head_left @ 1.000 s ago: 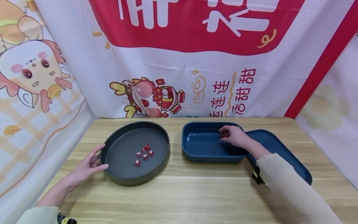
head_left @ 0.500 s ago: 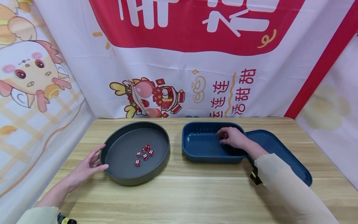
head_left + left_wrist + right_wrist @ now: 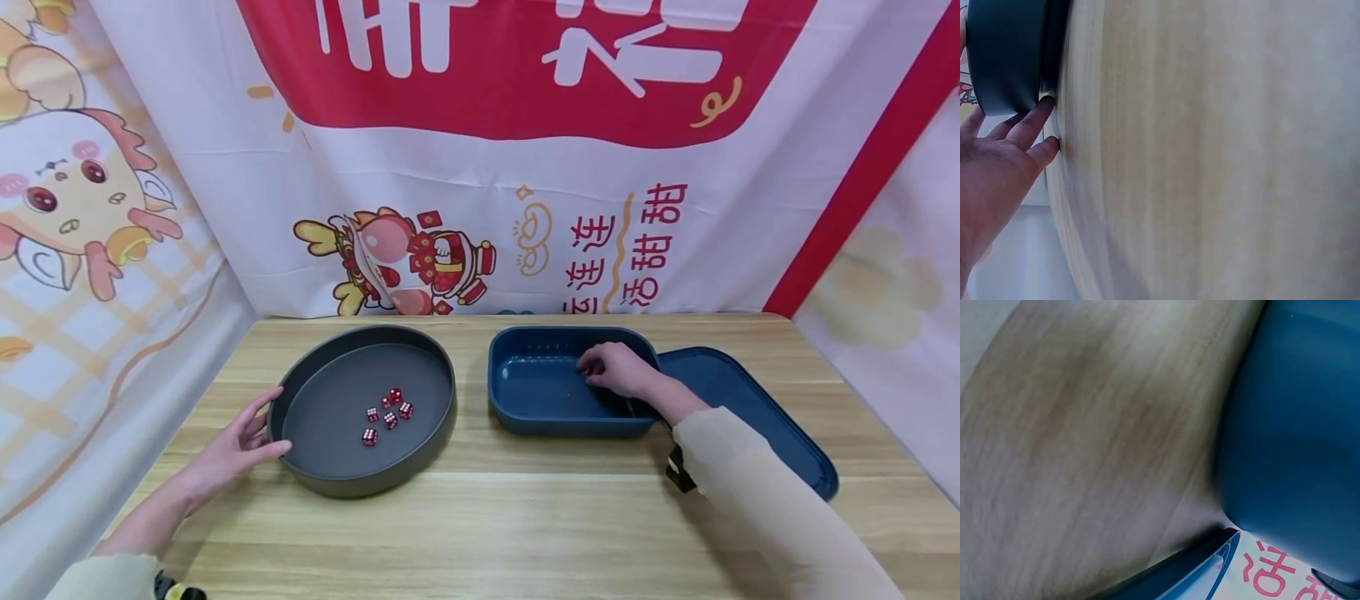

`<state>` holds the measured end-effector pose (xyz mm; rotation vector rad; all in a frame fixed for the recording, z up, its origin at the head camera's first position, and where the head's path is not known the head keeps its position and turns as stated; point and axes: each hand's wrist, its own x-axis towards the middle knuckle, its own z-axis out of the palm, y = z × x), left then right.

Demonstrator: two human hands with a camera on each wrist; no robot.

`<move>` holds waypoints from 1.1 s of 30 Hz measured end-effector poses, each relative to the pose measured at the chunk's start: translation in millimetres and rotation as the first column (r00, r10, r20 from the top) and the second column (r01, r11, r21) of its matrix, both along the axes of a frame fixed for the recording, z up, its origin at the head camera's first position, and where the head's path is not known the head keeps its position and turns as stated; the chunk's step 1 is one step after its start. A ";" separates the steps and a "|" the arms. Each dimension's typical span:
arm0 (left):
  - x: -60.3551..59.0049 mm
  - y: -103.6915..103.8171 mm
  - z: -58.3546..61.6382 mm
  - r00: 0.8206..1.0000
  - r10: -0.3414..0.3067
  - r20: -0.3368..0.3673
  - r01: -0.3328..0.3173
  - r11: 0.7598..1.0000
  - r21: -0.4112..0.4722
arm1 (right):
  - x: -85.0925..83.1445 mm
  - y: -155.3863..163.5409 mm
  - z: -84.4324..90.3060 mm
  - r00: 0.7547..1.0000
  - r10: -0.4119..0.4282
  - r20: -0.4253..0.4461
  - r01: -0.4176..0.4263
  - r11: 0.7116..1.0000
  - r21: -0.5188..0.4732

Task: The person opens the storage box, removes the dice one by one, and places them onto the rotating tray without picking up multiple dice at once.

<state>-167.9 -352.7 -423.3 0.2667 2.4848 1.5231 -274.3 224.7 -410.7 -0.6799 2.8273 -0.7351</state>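
A round dark grey pan (image 3: 322, 392) stands on the left, with several red dice (image 3: 390, 421) loose on its floor. My left hand (image 3: 232, 450) rests against the pan's left side, fingers spread and mostly straight; in the left wrist view its fingertips (image 3: 1034, 122) touch the lower outside wall. On the right, my right hand (image 3: 618, 369) reaches inside a blue rectangular box (image 3: 577, 425). Its bent fingers pinch red dice (image 3: 587, 372) low over the box floor, mostly hidden by the fingers. The right wrist view shows only the box's outer wall (image 3: 1297, 425), no hand.
A blue lid (image 3: 765, 425) lies right of the box, beneath the right forearm. Both stand on a wooden table (image 3: 480, 517). A printed cloth (image 3: 450, 167) hangs behind, and more cloth lines both sides.
My right hand has moved slightly left and lower inside the box, and the red dice in its fingers show less. My left hand and the pan have stayed still.
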 end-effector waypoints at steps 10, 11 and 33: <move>0.7 -0.7 -0.8 1.000 0.003 -0.007 -0.003 1.000 -0.010 | -0.6 -0.6 -1.8 1.000 0.005 -0.010 -0.005 1.000 -0.005; 0.7 -0.8 -0.9 1.000 0.003 -0.009 -0.003 1.000 -0.011 | -0.8 -0.6 -1.9 1.000 0.007 -0.014 -0.007 1.000 -0.003; 0.4 0.3 1.0 1.000 0.004 -0.008 -0.005 1.000 -0.026 | 18.1 -24.8 32.9 0.990 0.064 -0.126 -0.083 0.985 -0.152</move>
